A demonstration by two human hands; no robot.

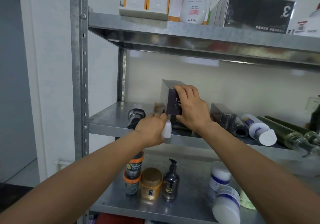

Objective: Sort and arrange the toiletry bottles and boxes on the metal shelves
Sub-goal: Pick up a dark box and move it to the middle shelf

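The person's right hand (pixel 190 106) is gripping a tall dark box (pixel 170 101) on the middle shelf (pixel 107 120), with the fingers curling over its top front edge and the thumb pressing in low near its base, so the box is sitting to the left of the palm, standing upright. Something dark is lying right under it, and I cannot tell whether the box is resting on that or on the metal. The left hand (pixel 151 128) is closing round a small white bottle (pixel 167 130), which is poking out on the hand's right side, just below the box's lower left corner; it is blurred, and its cap is hard to make out. A brown item (pixel 159 106) is peeking out behind the left knuckles, mostly hidden. A black pump bottle (pixel 136 118) is lying to the left, and a second dark box (pixel 223 114) is standing to the right, partly behind the right wrist.
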